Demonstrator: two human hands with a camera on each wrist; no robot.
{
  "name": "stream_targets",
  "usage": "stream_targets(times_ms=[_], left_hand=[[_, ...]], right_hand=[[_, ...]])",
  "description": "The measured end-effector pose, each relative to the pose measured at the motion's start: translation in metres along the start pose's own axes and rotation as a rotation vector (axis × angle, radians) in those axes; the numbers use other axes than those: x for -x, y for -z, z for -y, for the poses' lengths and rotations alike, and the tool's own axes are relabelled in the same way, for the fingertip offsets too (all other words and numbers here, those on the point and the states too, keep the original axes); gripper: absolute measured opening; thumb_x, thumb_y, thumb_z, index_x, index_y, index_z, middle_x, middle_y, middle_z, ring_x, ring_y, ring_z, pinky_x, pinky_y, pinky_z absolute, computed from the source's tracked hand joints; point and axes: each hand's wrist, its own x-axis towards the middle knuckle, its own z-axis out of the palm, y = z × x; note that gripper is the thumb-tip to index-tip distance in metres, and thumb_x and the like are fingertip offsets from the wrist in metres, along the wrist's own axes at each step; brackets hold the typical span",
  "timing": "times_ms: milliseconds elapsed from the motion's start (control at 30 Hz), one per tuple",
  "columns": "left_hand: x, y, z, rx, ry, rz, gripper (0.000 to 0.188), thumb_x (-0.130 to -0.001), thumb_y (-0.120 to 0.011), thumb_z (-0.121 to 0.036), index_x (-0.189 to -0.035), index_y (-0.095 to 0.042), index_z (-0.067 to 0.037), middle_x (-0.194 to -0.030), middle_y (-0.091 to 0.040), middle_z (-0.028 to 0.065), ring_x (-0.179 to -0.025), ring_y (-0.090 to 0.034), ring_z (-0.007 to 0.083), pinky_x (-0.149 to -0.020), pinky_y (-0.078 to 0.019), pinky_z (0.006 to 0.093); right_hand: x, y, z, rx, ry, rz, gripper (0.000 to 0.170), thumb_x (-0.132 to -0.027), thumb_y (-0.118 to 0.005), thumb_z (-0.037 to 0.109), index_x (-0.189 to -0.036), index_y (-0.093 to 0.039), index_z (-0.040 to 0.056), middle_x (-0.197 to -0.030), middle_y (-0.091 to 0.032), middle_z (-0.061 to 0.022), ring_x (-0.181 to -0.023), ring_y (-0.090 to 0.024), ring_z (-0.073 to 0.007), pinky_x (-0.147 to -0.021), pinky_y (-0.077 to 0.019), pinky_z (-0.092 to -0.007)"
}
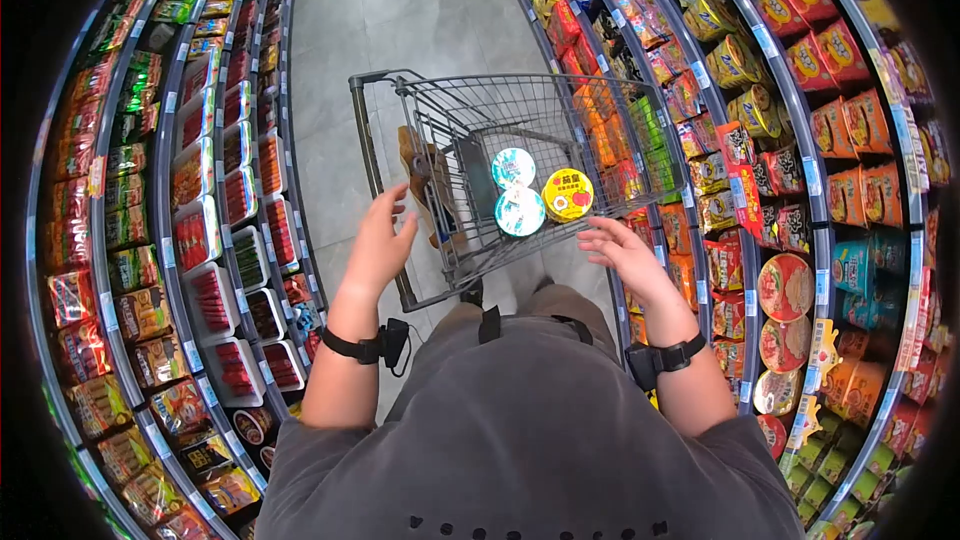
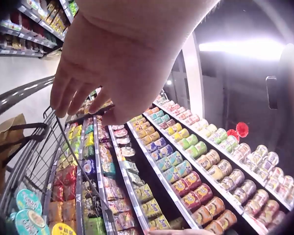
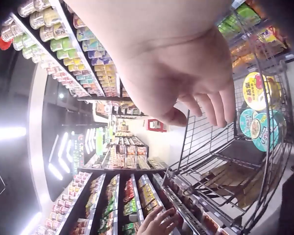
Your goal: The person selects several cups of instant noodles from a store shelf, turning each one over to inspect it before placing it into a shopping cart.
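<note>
A wire shopping cart stands in front of the person. Inside it are a yellow-lidded instant noodle tub and two teal-and-white tubs, one nearer and one farther. The left hand holds nothing; its relaxed fingers overlap the cart's handle bar in the head view. Beside the cart's near side, close to the yellow tub, the right hand is also free, fingers loosely bent. Both palms show bare in the left wrist view and the right wrist view.
Shelves of packaged foods line the left side and the right side. A brown paper-like item sits at the cart's handle end. Grey floor runs ahead between the shelves. Stacked noodle tubs stand at the right.
</note>
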Motion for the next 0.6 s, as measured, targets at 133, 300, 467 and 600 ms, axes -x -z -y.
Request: stream_targets(times_ms=[133,300,467,600], left_hand=[[-0.02,-0.027,0.003,0.038,0.07,0.129,0.048,-0.096,-0.067,-0.014,-0.141,-0.054,-0.004,-0.132,-0.063,0.0188,-0.113,-0.066,0.0314,-0.094,-0.0537,0.0399],[-0.056,-0.083,0.024,0.04,0.153,0.309,0.051,-0.098,-0.066,-0.014,-0.144,-0.05,0.0,-0.136,-0.062,0.022,-0.123,-0.063,0.0335,-0.102,-0.0529,0.0411],[-0.088,-0.147,0.043,-0.045,0.212,0.42,0.06,-0.097,-0.068,-0.02,-0.148,-0.045,0.001,-0.138,-0.059,0.0269,-0.125,-0.062,0.0369,-0.105,-0.0508,0.043],[-0.115,-0.197,0.048,-0.188,0.333,0.527,0.066,-0.095,-0.068,-0.023,-0.15,-0.041,0.002,-0.142,-0.055,0.0311,-0.132,-0.056,0.0409,-0.112,-0.0448,0.0439]], right_hand=[[-0.031,0.0,-0.014,-0.002,-0.116,0.003,0.051,-0.103,-0.053,0.012,-0.152,-0.044,-0.0013,-0.145,-0.058,-0.0171,-0.132,-0.057,-0.0249,-0.107,-0.0476,-0.037],[-0.09,0.013,-0.043,-0.15,-0.265,-0.028,0.054,-0.102,-0.057,0.016,-0.151,-0.045,-0.0023,-0.142,-0.059,-0.014,-0.129,-0.058,-0.0224,-0.108,-0.0462,-0.0348],[-0.171,0.023,-0.088,-0.305,-0.443,0.011,0.043,-0.1,-0.062,0.018,-0.138,-0.055,-0.0001,-0.131,-0.062,-0.0095,-0.123,-0.059,-0.0205,-0.107,-0.0456,-0.0334],[-0.222,0.016,-0.129,-0.426,-0.663,-0.053,0.03,-0.097,-0.065,0.019,-0.123,-0.061,0.0039,-0.125,-0.063,-0.006,-0.123,-0.056,-0.0204,-0.109,-0.0435,-0.0347]])
